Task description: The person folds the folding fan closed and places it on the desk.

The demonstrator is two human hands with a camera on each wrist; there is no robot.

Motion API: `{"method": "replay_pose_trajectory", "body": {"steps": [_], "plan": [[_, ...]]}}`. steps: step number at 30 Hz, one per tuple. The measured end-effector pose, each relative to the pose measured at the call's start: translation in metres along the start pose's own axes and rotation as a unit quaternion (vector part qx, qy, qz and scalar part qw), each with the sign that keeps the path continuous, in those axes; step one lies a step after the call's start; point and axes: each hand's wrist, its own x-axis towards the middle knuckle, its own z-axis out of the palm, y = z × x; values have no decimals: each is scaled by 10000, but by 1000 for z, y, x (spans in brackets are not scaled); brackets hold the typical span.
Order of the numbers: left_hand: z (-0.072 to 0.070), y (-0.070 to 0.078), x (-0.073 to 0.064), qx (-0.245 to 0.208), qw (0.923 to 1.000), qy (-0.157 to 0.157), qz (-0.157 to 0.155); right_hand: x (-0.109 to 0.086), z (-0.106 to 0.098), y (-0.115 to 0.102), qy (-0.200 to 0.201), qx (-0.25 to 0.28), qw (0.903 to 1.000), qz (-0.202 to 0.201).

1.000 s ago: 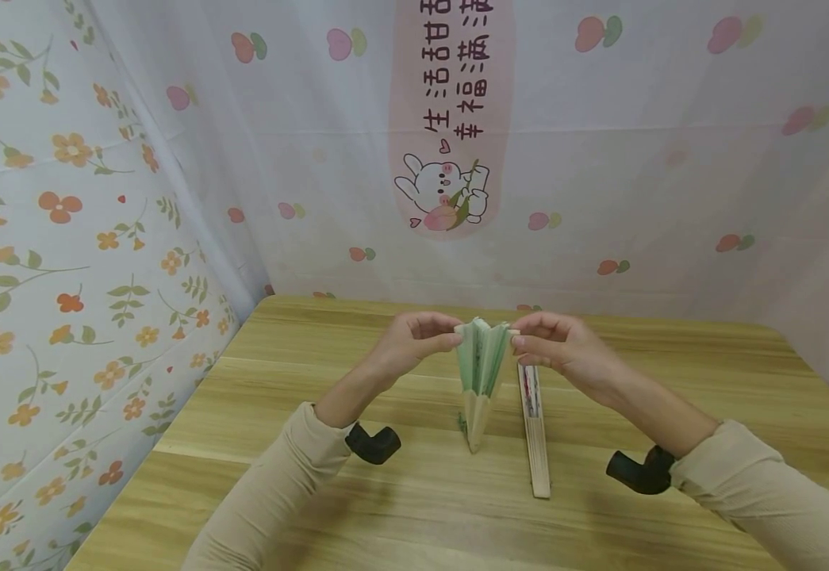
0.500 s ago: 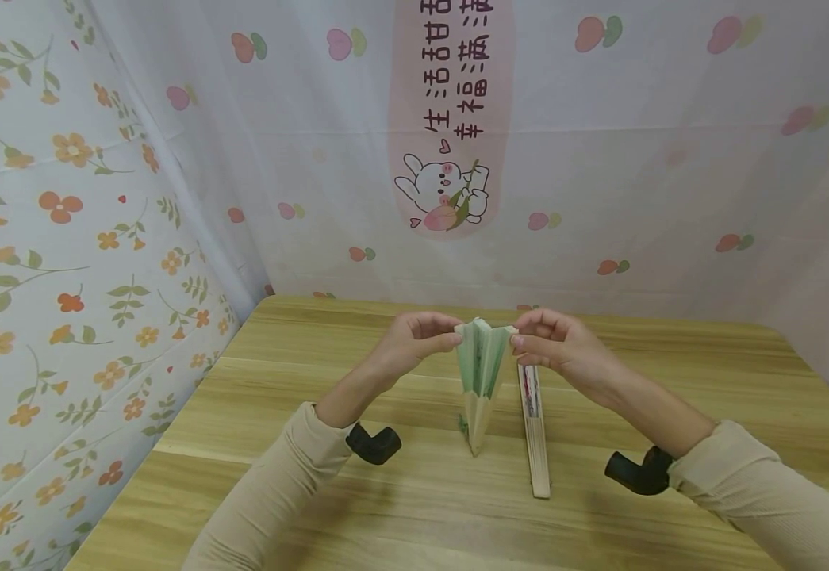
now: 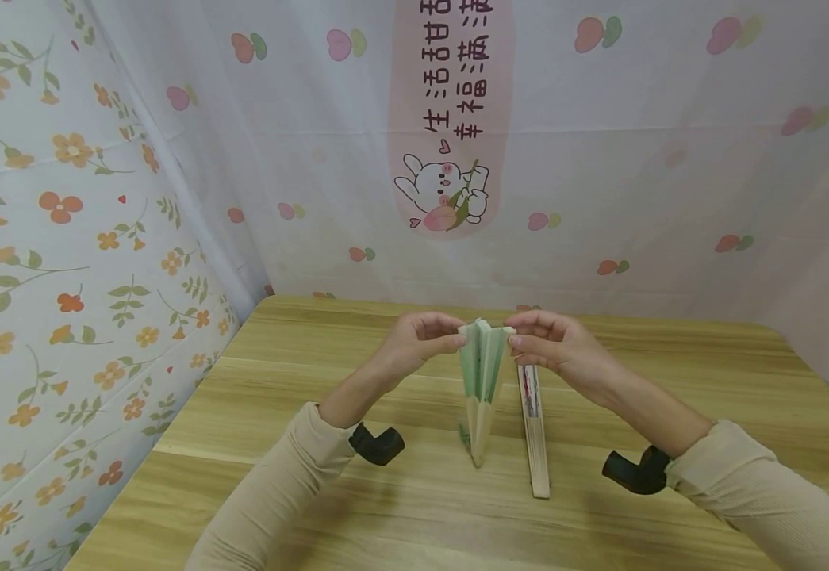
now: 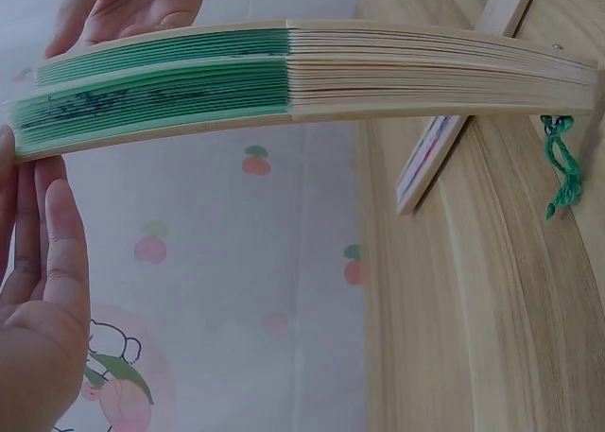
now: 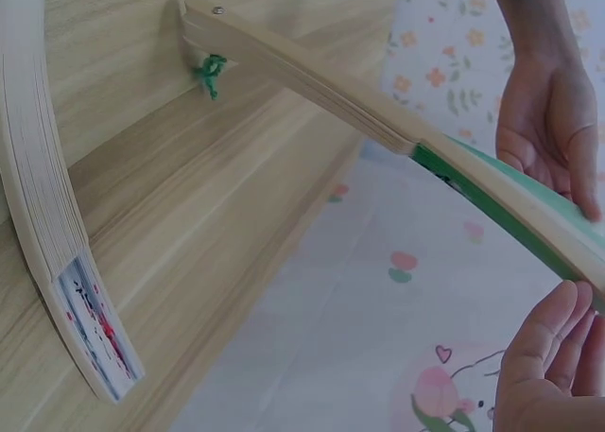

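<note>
A green folding fan (image 3: 481, 369) with pale wooden ribs is partly spread between my two hands, its pivot end pointing down toward me. My left hand (image 3: 414, 345) pinches its left outer stick near the top. At the opposite outer stick, my right hand (image 3: 560, 346) pinches with thumb and fingers. The left wrist view shows the fan's green pleats (image 4: 161, 87) bunched in folds and a green tassel (image 4: 564, 167) hanging from the pivot. Just right of it, a second folding fan (image 3: 534, 432), folded up, lies on the table with a red and blue print.
The wooden table (image 3: 278, 507) meets a fruit-print cloth (image 3: 600, 182) at the back. A flower-print cloth (image 3: 64, 262) hangs at the left. Each wrist carries a black camera mount, one at the left cuff (image 3: 378, 446) and one at the right (image 3: 635, 472).
The green fan's outer sticks have come slightly closer together. Its pivot end has dipped a little toward me. The second fan has not moved.
</note>
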Motion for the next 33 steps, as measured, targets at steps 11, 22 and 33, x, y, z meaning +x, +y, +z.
{"method": "replay_pose_trajectory", "body": {"steps": [11,22,33], "plan": [[2,0,0,-68,9999,-111,53,0,2,0,-221,-51,9997,-12],[2,1,0,-164,9994,-302,92,0,2,1,-369,-48,9993,-98],[1,-1,-1,-207,9970,-712,241,-1,2,0,-427,56,9990,-152]]}}
